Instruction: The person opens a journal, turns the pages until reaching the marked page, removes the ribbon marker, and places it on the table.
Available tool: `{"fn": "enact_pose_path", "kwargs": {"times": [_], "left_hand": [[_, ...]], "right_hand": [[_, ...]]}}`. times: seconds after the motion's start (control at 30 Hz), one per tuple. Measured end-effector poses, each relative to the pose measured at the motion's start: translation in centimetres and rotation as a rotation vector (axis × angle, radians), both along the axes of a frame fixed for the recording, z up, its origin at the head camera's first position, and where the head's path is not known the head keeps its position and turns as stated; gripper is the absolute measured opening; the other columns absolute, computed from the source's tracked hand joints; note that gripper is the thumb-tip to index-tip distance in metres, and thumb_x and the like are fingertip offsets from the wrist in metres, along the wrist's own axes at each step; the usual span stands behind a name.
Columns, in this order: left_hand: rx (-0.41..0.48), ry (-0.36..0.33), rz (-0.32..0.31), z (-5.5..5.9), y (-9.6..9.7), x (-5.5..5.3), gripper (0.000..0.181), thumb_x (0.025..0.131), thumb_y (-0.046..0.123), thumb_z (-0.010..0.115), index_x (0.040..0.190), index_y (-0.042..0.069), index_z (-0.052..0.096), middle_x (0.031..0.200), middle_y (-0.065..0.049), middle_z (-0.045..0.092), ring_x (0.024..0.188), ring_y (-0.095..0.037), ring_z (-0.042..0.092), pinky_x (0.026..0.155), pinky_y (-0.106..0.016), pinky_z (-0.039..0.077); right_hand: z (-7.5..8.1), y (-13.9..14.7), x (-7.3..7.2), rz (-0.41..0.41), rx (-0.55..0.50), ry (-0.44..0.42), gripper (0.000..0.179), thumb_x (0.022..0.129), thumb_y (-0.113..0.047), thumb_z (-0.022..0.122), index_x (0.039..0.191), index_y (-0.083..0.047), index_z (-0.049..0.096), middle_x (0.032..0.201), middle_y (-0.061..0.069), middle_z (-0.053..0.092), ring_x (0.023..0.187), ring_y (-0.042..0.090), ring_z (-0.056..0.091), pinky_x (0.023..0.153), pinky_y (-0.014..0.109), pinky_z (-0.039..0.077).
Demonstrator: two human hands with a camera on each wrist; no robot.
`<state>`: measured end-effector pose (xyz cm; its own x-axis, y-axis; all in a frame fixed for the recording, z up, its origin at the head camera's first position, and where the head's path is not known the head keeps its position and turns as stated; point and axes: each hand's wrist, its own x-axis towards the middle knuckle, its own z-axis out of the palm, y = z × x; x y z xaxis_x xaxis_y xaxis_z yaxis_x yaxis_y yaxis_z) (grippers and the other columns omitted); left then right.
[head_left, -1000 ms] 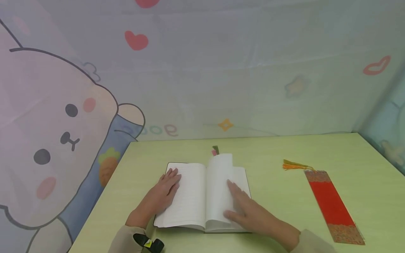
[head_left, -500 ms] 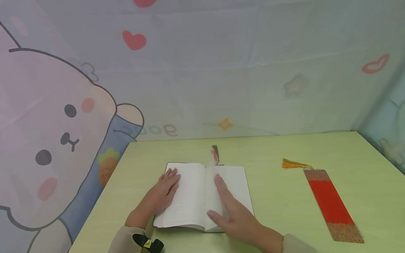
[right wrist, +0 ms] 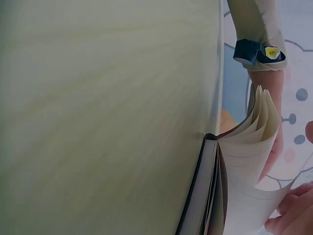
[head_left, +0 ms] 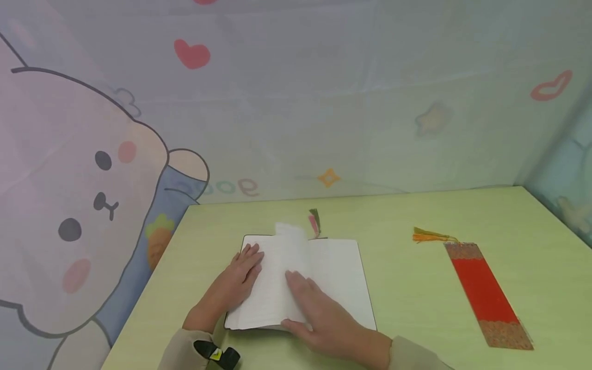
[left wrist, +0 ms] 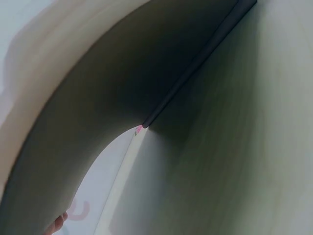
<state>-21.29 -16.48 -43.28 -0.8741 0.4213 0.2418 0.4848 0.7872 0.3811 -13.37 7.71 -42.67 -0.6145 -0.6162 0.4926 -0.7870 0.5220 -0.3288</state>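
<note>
An open notebook (head_left: pixel 342 277) with lined white pages lies on the table. My left hand (head_left: pixel 240 275) rests flat on its left page, fingers extended. Over the middle, my right hand (head_left: pixel 328 318) presses against a turning page (head_left: pixel 290 239) with fingers straight and thumb spread. That page stands partly raised and leans left. In the right wrist view, the right hand's fingertips (right wrist: pixel 293 210) are right at the curved page (right wrist: pixel 249 200). From the left wrist, the dark underside of the notebook's left cover (left wrist: pixel 88 117) shows lifted off the table. Pink and green tassels (head_left: pixel 315 222) stick out beyond the notebook's top edge.
A long red bookmark (head_left: pixel 485 293) with patterned ends lies to the right on the light green table (head_left: pixel 402 298). Its orange tassel (head_left: pixel 430 235) points left. A cartoon-printed cloth (head_left: pixel 361 103) hangs behind the table. A black device (head_left: pixel 217 354) is strapped on the left wrist.
My right hand has swept left across the notebook, turning one page over and bringing another past the middle. My left hand has stayed on the left page.
</note>
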Motion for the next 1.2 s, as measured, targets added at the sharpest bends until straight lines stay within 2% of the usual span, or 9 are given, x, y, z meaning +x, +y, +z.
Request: {"fn": "enact_pose_path", "kwargs": {"times": [0.3,0.43,0.6,0.77,0.87,1.0,1.2], "left_hand": [[0.042,-0.059,0.045,0.0,0.1,0.1,0.051,0.100,0.035,0.040,0.142,0.006,0.038,0.149,-0.011,0.030,0.138,-0.028,0.021,0.110,-0.049,0.019],[0.051,-0.087,0.068,0.2,0.2,0.2,0.060,0.099,0.045,0.034,0.146,0.007,0.030,0.150,-0.012,0.026,0.138,-0.030,0.020,0.110,-0.049,0.019],[0.045,-0.098,0.096,0.3,0.3,0.2,0.076,0.095,0.059,0.028,0.149,0.006,0.019,0.152,-0.012,0.020,0.137,-0.036,0.019,0.108,-0.052,0.021],[0.042,-0.079,0.081,0.4,0.5,0.1,0.088,0.091,0.062,0.036,0.149,0.003,0.008,0.154,-0.013,0.013,0.136,-0.039,0.019,0.107,-0.054,0.023],[0.023,-0.018,0.037,0.3,0.6,0.1,0.085,0.091,0.054,0.047,0.148,0.000,0.013,0.153,-0.016,0.016,0.137,-0.036,0.019,0.108,-0.052,0.023],[-0.012,0.052,-0.001,0.1,0.5,0.0,0.073,0.092,0.044,0.052,0.144,-0.002,0.027,0.152,-0.019,0.017,0.138,-0.032,0.018,0.109,-0.051,0.021],[0.006,0.015,0.001,0.1,0.5,0.0,0.056,0.096,0.033,0.050,0.141,0.001,0.038,0.153,-0.017,0.014,0.139,-0.033,0.013,0.109,-0.055,0.017]], "right_hand": [[0.2,-1.0,-0.2,0.027,0.349,-0.011,0.071,0.096,-0.053,0.036,0.141,0.002,0.033,0.146,0.014,0.034,0.136,0.025,0.028,0.109,0.040,0.025],[0.4,-1.4,0.0,0.028,0.398,0.014,0.070,0.095,-0.055,0.036,0.137,0.000,0.040,0.144,0.014,0.037,0.135,0.026,0.030,0.109,0.040,0.026],[0.6,-2.0,0.1,0.042,0.439,0.065,0.070,0.095,-0.056,0.034,0.137,-0.001,0.041,0.143,0.014,0.038,0.135,0.026,0.030,0.109,0.040,0.026],[0.6,-2.6,0.3,0.074,0.505,0.096,0.070,0.095,-0.057,0.031,0.138,-0.003,0.041,0.142,0.012,0.041,0.133,0.025,0.033,0.108,0.038,0.028],[0.9,-2.8,0.6,0.104,0.553,0.122,0.069,0.095,-0.057,0.030,0.138,-0.004,0.042,0.141,0.010,0.043,0.132,0.024,0.036,0.107,0.036,0.030],[1.0,-2.8,0.8,0.144,0.565,0.157,0.065,0.096,-0.054,0.032,0.137,-0.005,0.043,0.139,0.008,0.046,0.130,0.021,0.038,0.106,0.034,0.032],[1.4,-1.9,0.9,0.252,0.604,0.170,0.054,0.099,-0.044,0.036,0.138,-0.006,0.041,0.139,0.004,0.046,0.130,0.016,0.038,0.106,0.029,0.031]]}}
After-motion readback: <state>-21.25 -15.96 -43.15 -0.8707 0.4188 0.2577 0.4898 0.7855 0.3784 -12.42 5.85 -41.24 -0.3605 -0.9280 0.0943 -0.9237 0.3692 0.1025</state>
